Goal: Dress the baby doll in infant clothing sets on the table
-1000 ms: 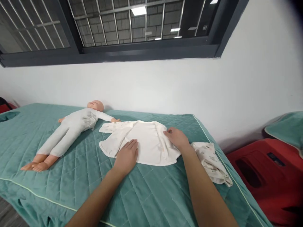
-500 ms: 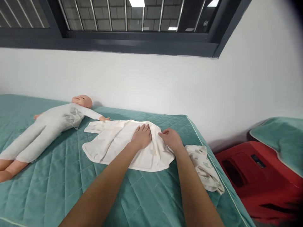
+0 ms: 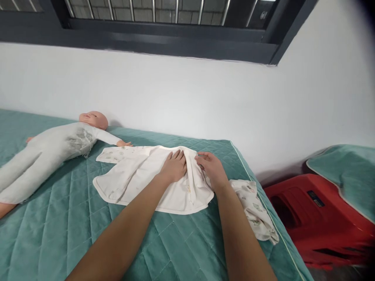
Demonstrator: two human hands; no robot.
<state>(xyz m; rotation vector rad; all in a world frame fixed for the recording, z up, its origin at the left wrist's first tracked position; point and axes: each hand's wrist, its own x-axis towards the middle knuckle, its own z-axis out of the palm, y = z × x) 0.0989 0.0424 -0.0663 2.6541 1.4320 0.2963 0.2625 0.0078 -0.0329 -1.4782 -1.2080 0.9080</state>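
A white baby shirt (image 3: 143,175) lies spread out with its front opened, its small-print sleeve stretched to the left. My left hand (image 3: 175,166) rests flat on the inside of the shirt, fingers extended. At the shirt's right front edge, my right hand (image 3: 211,168) has its fingers curled and pinched at the folded cloth; the fingertips are partly hidden. Left of the shirt a baby doll (image 3: 58,144) in a white body lies on its back, one hand near the sleeve. A crumpled printed baby garment (image 3: 253,208) sits to the right of my right forearm.
Everything lies on a green quilted bed cover (image 3: 73,234) with a piped right edge. Beyond that edge stands a red plastic stool (image 3: 328,226) with green cloth (image 3: 345,175) over it. A white wall (image 3: 175,97) and a dark-framed window are behind.
My right hand has lifted slightly and turned at the shirt's edge, its fingers higher up. My left hand stays flat on the shirt. The view has shifted a little, moving the doll leftward.
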